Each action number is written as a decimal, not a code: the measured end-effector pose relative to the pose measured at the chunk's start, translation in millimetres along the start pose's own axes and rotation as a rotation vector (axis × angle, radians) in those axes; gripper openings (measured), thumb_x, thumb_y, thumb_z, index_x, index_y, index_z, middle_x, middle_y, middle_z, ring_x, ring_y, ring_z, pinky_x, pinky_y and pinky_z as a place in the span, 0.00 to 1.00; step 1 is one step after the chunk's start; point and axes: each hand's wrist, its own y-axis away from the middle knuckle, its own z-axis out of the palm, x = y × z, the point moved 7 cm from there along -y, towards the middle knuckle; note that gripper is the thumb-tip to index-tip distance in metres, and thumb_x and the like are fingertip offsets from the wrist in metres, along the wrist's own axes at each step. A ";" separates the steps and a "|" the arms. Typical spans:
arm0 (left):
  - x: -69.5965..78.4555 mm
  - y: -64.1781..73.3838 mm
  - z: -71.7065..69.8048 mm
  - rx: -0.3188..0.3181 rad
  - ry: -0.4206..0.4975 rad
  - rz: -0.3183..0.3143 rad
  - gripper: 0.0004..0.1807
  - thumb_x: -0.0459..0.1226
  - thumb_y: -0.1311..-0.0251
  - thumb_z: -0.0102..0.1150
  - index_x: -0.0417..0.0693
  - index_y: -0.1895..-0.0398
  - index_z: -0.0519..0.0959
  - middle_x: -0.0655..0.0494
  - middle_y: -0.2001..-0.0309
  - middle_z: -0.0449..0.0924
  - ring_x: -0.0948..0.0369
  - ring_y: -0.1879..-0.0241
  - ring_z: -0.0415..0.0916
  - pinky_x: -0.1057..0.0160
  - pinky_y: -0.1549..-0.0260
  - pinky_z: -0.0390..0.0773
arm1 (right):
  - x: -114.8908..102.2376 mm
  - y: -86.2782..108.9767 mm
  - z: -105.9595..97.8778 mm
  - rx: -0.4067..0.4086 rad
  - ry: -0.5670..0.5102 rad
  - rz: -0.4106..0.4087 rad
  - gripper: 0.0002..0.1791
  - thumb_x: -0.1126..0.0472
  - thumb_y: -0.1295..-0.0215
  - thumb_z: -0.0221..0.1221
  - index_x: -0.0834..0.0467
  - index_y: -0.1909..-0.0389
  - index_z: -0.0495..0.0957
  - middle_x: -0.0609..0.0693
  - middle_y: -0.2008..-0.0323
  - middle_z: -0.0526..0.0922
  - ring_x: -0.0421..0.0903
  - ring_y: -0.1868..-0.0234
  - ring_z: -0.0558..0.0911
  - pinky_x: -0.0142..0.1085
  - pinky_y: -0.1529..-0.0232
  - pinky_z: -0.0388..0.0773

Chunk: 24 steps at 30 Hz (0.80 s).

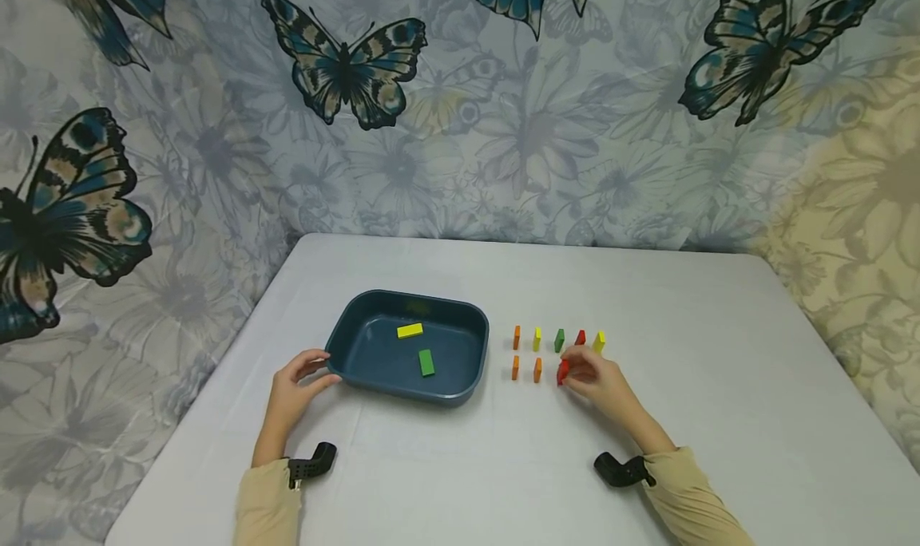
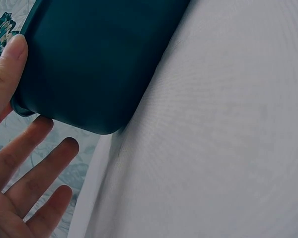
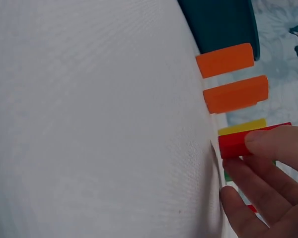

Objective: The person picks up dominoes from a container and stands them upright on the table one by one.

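Between the thumb and fingers of my right hand point(image 1: 598, 380) is a small flat red block point(image 3: 233, 145), upright at the right end of the front row. Two orange blocks point(image 3: 237, 94) stand to its left in that row. My left hand point(image 1: 296, 385) touches the near left corner of a dark blue tray point(image 1: 402, 386), its thumb at the rim and its other visible fingers spread and fairly straight. A yellow block point(image 1: 410, 330) and a green block point(image 1: 427, 362) lie inside the tray. The left index finger is partly hidden behind the thumb in the left wrist view.
The back row, right of the tray, has an orange block point(image 1: 517, 338), a yellow block point(image 1: 537, 338), a green block point(image 1: 559, 340), a red block point(image 1: 580, 337) and another yellow block point(image 1: 600, 342). A white cloth point(image 1: 446, 482) covers the table. Butterfly-patterned fabric point(image 1: 517, 171) hangs behind.
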 end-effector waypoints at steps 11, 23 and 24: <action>-24.2 -1.6 -1.2 0.010 0.020 0.032 0.20 0.25 0.59 0.68 0.35 0.58 0.76 0.43 0.59 0.76 0.59 0.60 0.75 0.55 0.56 0.72 | 9.1 -1.2 3.7 -0.024 0.080 0.050 0.18 0.80 0.54 0.61 0.68 0.60 0.70 0.56 0.66 0.77 0.52 0.66 0.78 0.41 0.64 0.79; -25.4 -1.4 -1.5 0.012 0.022 0.026 0.20 0.25 0.60 0.68 0.36 0.58 0.76 0.45 0.58 0.76 0.60 0.60 0.75 0.56 0.56 0.73 | -25.9 -3.2 -1.1 0.031 0.068 0.009 0.18 0.85 0.57 0.59 0.72 0.63 0.70 0.62 0.67 0.76 0.59 0.67 0.77 0.50 0.67 0.77; -25.3 -1.3 -1.6 0.012 0.021 0.025 0.20 0.26 0.60 0.68 0.36 0.58 0.76 0.46 0.58 0.76 0.60 0.60 0.75 0.56 0.56 0.73 | -22.8 -3.1 -1.0 0.033 0.065 0.007 0.18 0.84 0.57 0.59 0.72 0.63 0.70 0.62 0.67 0.77 0.59 0.67 0.77 0.49 0.67 0.78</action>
